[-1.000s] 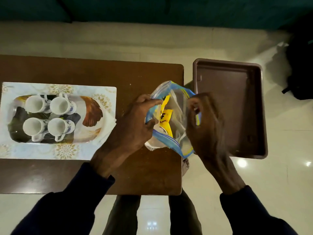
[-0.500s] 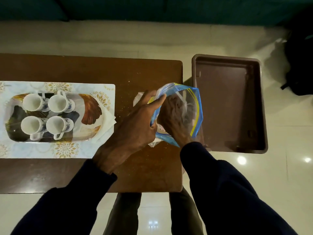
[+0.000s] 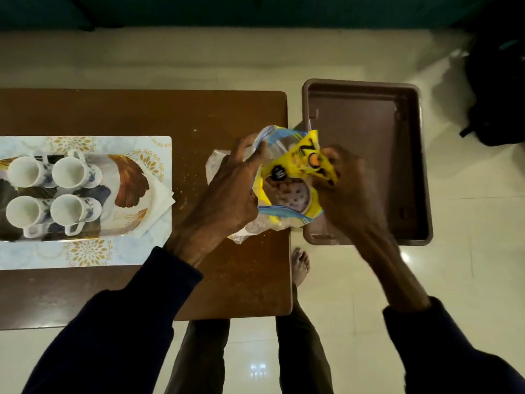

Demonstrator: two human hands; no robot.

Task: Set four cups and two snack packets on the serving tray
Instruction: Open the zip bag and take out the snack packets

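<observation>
The person's dark sleeves are entering from the bottom of the view, both reaching toward the right end of the bench point(image 3: 142, 115), a brown, smooth-topped surface with a rounded corner and scattered crumbs.

The left hand point(image 3: 227, 191) is gripping the near-left rim of a clear zip bag point(image 3: 279, 210); its fingers point(image 3: 250, 146) are curled around the blue-striped opening and are holding it apart. The bag is thin, limp film and is crumpling against the bench edge.

The right hand point(image 3: 343, 189) is blurred; its fingers appear to be pinching the right edge of a yellow snack packet point(image 3: 295, 163), which is sitting partly in and partly above the bag's mouth. The exact finger spread cannot be told through the blur.

Handling judgement: the packet is probably light, glossy and crinkly, so it is likely to slip under a loose hold. Its contents may be brittle. Grasp it by a sealed edge or corner, not across the filled middle. A second packet is not clearly visible; dark round content is showing lower in the bag.

To the right, beside the bench end, a brown rigid plastic bin point(image 3: 366, 89) with raised walls is standing on the pale tiled floor.

At the far left, the serving tray point(image 3: 133, 177), glossy with a feather pattern, is lying on a floral mat point(image 3: 91, 251). Four white cups point(image 3: 72, 173) with blue flower prints are standing upright on it in two rows, close together. They are hard, glazed and breakable; the tray's right portion is free.
</observation>
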